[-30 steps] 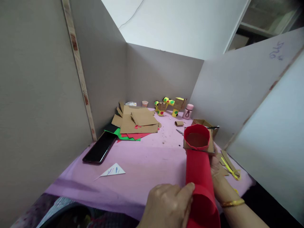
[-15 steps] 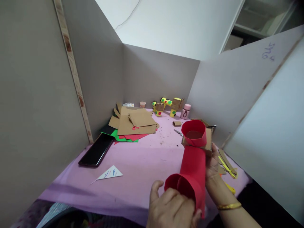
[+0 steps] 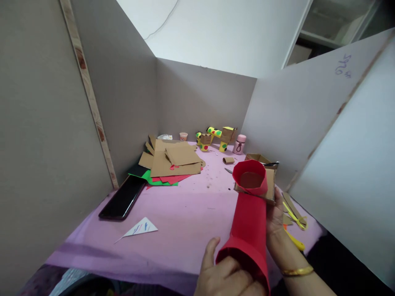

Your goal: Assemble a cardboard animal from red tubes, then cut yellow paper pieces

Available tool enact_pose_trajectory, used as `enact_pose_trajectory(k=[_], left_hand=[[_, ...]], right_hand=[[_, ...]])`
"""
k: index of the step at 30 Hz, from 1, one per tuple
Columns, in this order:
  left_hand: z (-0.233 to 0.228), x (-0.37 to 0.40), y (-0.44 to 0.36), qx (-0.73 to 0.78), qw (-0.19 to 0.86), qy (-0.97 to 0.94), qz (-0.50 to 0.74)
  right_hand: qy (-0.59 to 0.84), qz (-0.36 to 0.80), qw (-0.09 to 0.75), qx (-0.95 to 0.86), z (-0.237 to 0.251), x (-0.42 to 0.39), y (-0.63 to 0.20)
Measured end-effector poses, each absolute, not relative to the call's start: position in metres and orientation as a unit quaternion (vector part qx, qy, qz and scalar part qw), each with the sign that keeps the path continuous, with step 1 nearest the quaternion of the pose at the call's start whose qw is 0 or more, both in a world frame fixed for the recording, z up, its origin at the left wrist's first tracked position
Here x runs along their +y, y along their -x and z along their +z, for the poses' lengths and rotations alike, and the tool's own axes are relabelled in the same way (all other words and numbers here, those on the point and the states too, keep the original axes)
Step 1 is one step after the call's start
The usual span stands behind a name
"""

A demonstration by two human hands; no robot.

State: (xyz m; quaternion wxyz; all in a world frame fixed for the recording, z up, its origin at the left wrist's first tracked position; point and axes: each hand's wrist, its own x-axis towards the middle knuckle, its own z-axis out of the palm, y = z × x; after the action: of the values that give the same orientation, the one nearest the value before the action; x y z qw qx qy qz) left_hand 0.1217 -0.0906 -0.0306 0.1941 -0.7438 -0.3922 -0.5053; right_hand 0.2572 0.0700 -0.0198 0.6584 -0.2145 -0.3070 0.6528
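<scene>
Two hands grip the red paper tube (image 3: 250, 220): left (image 3: 226, 275) below, right (image 3: 275, 216) beside.

left hand (image 3: 226, 277): cut by bottom edge | right hand (image 3: 276, 213): mostly behind red paper tube (image 3: 250, 222)

Grey partition boards (image 3: 197, 102) enclose the pink-covered worktop (image 3: 173, 222) on three sides; a white wall (image 3: 228, 33) rises behind; a shelf (image 3: 336, 24) sits upper right.
</scene>
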Motion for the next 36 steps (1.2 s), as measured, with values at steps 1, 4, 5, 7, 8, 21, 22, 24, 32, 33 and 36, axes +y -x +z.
enact_pose_trajectory(k=[1,4,5,7,8,21,22,24,32,33,36], left_hand=[[-0.033,-0.091,-0.121,-0.4,0.196,0.739,-0.505],[-0.041,-0.092,-0.12,-0.472,0.175,0.722,-0.474],[-0.044,-0.093,-0.12,-0.495,0.162,0.715,-0.466],[-0.047,-0.094,-0.121,-0.514,0.146,0.703,-0.469],[-0.048,-0.094,-0.121,-0.513,0.146,0.699,-0.477],[-0.039,-0.08,-0.126,-0.4,0.273,0.673,-0.56],[-0.038,-0.08,-0.126,-0.384,0.276,0.673,-0.569],[-0.033,-0.083,-0.123,-0.363,0.273,0.693,-0.56],[-0.019,-0.091,-0.12,-0.384,0.33,0.67,-0.543],[-0.02,-0.092,-0.12,-0.386,0.328,0.669,-0.544],[-0.019,-0.095,-0.115,-0.409,0.249,0.725,-0.494]], right_hand=[[0.216,0.662,0.655,-0.295,-0.019,0.07,-0.258],[0.211,0.673,0.661,-0.257,-0.015,0.07,-0.26],[0.206,0.67,0.668,-0.248,-0.013,0.069,-0.26],[0.193,0.662,0.685,-0.236,-0.009,0.068,-0.26],[0.186,0.658,0.692,-0.232,-0.007,0.067,-0.26],[0.208,0.678,0.68,-0.186,-0.007,0.058,-0.256],[0.214,0.682,0.674,-0.184,-0.008,0.059,-0.256],[0.225,0.69,0.663,-0.182,-0.009,0.059,-0.256],[0.257,0.722,0.608,-0.208,-0.014,0.054,-0.249],[0.259,0.725,0.602,-0.212,-0.014,0.054,-0.249],[0.26,0.726,0.595,-0.226,-0.015,0.053,-0.247]])
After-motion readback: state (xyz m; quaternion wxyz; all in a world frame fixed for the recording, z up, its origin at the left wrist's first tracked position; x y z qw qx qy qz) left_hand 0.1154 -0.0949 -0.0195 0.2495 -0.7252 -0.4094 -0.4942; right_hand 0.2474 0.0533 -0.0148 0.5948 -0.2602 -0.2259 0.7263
